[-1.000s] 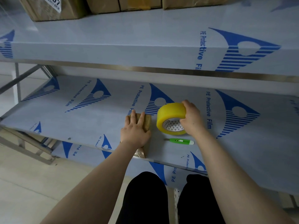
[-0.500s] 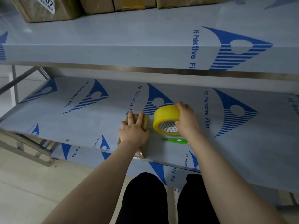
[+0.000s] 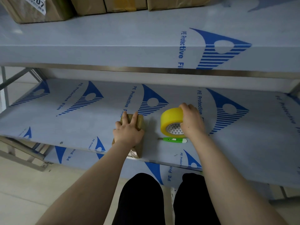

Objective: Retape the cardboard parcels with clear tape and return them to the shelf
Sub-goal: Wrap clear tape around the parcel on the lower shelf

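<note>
Parcel (image 3: 138,121) lies at the front edge of the shelf (image 3: 81,127) under my flat, pressing left hand (image 3: 128,133), while my right hand (image 3: 192,122), gripping the tape roll (image 3: 170,119), has drawn it away rightward, probably paying out tape for the seam

A shelving unit (image 3: 97,52) of three tiers is seen, its boards wrapped in pale grey protective film (image 3: 73,122) printed with blue fin-shaped logos and the words "PE Protective Film". The boards are carried by a bare steel frame (image 3: 15,79), whose uprights and slanted braces are shown at the left. Below, a pale, smooth floor (image 3: 29,192) is lit softly and evenly by dim, cool light.
</note>
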